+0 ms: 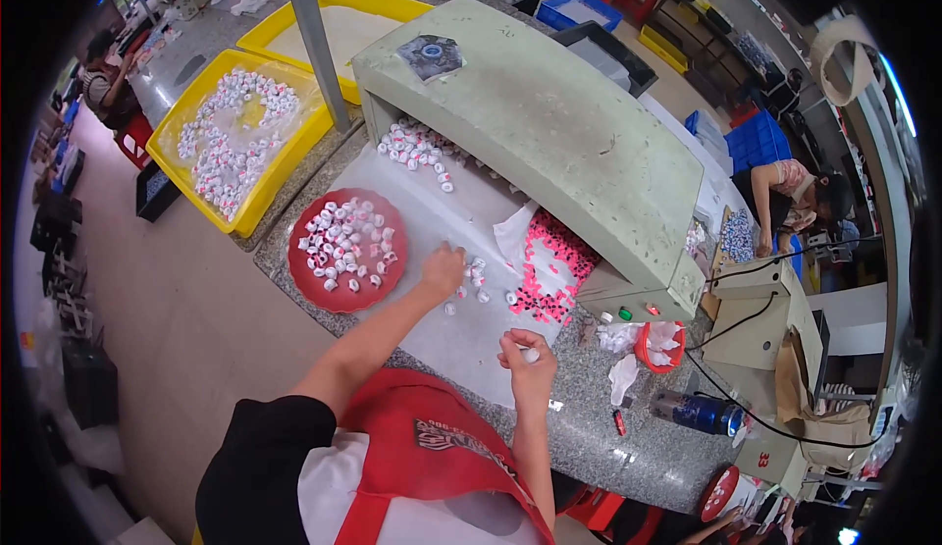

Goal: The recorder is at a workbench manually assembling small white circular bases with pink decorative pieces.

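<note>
My left hand point(444, 268) is over the white paper sheet point(412, 329), beside a few small white pieces with markings point(476, 275). Its fingers are drawn together, and what they hold, if anything, is hidden. Nearer to me and to the right, my right hand point(530, 363) grips a small white piece point(531, 356) between thumb and fingers. Left of my left hand stands a round red dish point(299, 275) with many of the same white pieces in it. Small pink and black parts point(545, 295) lie spread beyond my right hand, partly beneath the pale green machine hood point(549, 133).
More white pieces point(417, 148) lie under the hood's left end. A yellow tray point(162, 133) of such pieces stands at the far left, by a metal post point(316, 40). On the right are a red tissue basket point(648, 361), a blue bottle point(702, 413) and a cable point(731, 398). Co-workers sit farther off.
</note>
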`<state>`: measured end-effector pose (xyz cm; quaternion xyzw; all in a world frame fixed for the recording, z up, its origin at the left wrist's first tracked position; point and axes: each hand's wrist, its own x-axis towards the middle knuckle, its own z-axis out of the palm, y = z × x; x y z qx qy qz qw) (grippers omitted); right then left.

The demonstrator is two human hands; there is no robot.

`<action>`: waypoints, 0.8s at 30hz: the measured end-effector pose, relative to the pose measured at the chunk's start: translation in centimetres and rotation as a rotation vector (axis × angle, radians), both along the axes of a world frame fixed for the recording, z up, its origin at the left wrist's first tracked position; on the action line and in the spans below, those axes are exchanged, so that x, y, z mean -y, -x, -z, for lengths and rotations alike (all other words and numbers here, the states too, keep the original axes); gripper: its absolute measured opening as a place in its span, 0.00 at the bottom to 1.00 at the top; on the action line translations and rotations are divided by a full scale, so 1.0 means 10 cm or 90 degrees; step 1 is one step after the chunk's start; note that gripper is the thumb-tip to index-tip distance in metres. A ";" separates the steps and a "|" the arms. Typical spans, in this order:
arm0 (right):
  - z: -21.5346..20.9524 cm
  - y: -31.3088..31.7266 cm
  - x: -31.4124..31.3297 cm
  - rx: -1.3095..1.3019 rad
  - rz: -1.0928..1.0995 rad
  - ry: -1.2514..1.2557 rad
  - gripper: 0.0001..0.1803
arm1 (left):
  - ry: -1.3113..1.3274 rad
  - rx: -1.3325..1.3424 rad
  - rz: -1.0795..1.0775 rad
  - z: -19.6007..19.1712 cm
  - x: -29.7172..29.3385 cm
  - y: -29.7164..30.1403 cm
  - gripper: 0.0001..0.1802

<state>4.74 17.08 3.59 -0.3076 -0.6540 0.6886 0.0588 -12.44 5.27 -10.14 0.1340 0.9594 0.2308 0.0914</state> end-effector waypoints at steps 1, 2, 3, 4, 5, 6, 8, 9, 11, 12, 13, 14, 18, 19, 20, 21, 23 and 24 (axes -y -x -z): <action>-0.02 -0.05 -0.04 -0.003 0.007 -0.004 0.13 | 0.061 0.031 0.001 0.07 -0.08 0.03 0.11; -0.04 -0.12 -0.08 -0.015 0.020 -0.019 0.14 | 0.059 0.027 0.006 0.14 -0.08 0.05 0.11; -0.04 -0.18 -0.09 -0.025 0.044 -0.032 0.15 | 0.017 0.029 0.059 0.15 -0.04 0.04 0.10; -0.07 -0.21 -0.13 -0.027 0.057 -0.031 0.15 | -0.023 0.031 0.111 0.16 -0.01 0.05 0.11; -0.11 -0.24 -0.19 -0.040 0.060 -0.090 0.16 | -0.021 0.028 0.123 0.15 0.01 0.06 0.11; -0.16 -0.26 -0.22 -0.053 0.063 -0.148 0.17 | -0.136 0.050 0.080 0.07 0.04 0.08 0.11; -0.37 -0.21 -0.23 -0.112 0.049 -0.127 0.18 | -0.247 0.072 0.036 -0.10 0.06 0.04 0.11; -0.51 -0.19 -0.21 -0.171 0.023 -0.109 0.19 | -0.506 0.220 -0.029 -0.22 0.05 -0.02 0.11; -0.78 -0.12 -0.18 -0.242 0.033 -0.077 0.20 | -0.808 0.412 -0.075 -0.74 -0.12 -0.12 0.11; -0.90 -0.13 -0.15 -0.304 0.039 -0.042 0.20 | -0.849 0.458 -0.061 -1.17 -0.18 -0.29 0.11; -1.03 -0.17 -0.12 -0.306 0.042 -0.042 0.20 | -0.907 0.489 -0.029 -1.51 -0.18 -0.44 0.11; -1.16 -0.21 -0.08 -0.283 0.049 -0.036 0.18 | -0.966 0.515 0.002 -1.77 -0.17 -0.57 0.11; -1.38 -0.50 -0.02 -0.255 0.071 -0.227 0.13 | -1.031 0.447 0.142 -2.36 -0.09 -0.95 0.11; -1.41 -0.54 0.01 -0.255 0.074 -0.228 0.13 | -1.000 0.417 0.166 -2.48 -0.08 -1.00 0.12; -1.43 -0.58 0.05 -0.335 0.147 -0.312 0.12 | -0.968 0.388 0.190 -2.57 -0.08 -1.05 0.14; -1.44 -0.60 0.09 -0.415 0.220 -0.396 0.11 | -0.968 0.389 0.192 -2.61 -0.07 -1.09 0.14; -1.43 -0.65 0.08 -0.441 0.229 -0.451 0.12 | -0.908 0.306 0.226 -2.65 -0.06 -1.14 0.16; -1.43 -0.67 0.08 -0.439 0.200 -0.458 0.11 | -0.906 0.308 0.230 -2.66 -0.06 -1.14 0.16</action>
